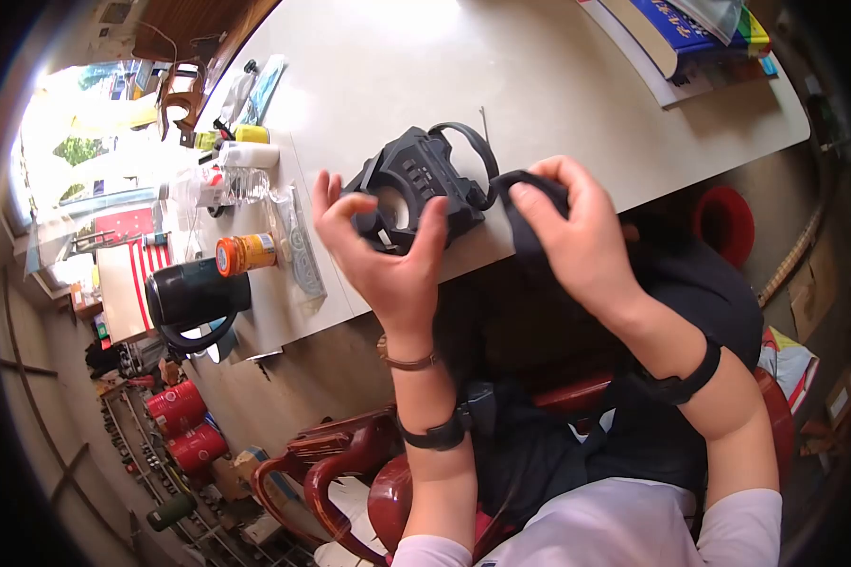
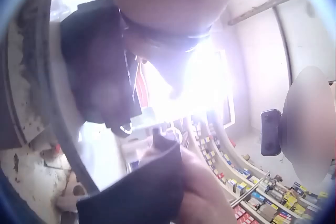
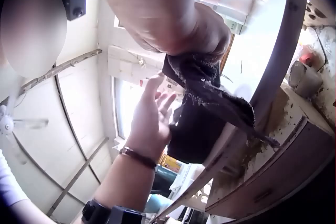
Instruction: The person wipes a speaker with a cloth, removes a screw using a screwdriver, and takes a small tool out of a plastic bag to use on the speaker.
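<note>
Crosswise between the hands, the black plastic headset (image 1: 425,175) faces the straight-fingered left hand (image 1: 388,260) touching it. Right hand (image 1: 581,236) clenches its black fabric strap (image 1: 525,227).

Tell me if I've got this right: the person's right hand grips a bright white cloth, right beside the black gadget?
Not quite. The cloth is dark, nearly black, not bright white. The right wrist view shows it bunched in the grip of the right hand. The rest holds: the head view shows it right beside the black gadget.
</note>
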Available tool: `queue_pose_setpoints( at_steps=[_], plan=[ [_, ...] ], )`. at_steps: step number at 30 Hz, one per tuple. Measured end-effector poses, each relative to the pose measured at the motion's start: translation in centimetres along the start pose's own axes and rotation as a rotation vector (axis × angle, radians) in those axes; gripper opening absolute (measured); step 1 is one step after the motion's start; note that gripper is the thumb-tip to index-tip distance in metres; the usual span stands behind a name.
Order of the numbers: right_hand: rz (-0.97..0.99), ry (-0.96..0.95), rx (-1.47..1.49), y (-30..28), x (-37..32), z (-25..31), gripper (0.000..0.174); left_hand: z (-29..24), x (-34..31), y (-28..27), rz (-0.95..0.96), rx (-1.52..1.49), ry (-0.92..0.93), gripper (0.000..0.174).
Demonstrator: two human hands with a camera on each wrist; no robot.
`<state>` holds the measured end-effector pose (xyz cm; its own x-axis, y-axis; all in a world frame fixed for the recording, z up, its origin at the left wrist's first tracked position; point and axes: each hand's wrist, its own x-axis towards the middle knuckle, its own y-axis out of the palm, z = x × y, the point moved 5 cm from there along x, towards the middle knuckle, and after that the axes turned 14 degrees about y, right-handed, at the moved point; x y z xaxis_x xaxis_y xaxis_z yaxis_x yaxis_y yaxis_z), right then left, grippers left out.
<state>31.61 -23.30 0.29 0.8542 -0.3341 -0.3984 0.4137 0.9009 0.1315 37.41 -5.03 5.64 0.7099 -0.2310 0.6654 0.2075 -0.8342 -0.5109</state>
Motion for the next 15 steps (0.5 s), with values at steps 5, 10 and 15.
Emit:
queue_pose_setpoints(
  at_steps=[5,10,15],
  plan=[
    [-0.004,0.006,-0.140,0.1,0.8,0.0,0.025,-0.3,-0.2,0.0,0.538,0.581,0.106,0.105],
    [-0.043,-0.237,-0.404,1.3,0.0,0.5,0.021,0.4,-0.4,-0.1,0.490,0.421,0.034,0.100],
    [-0.108,-0.440,-0.666,1.7,-0.5,1.1,0.015,-0.9,-1.0,0.4,0.419,0.506,0.027,0.098]
  ],
)
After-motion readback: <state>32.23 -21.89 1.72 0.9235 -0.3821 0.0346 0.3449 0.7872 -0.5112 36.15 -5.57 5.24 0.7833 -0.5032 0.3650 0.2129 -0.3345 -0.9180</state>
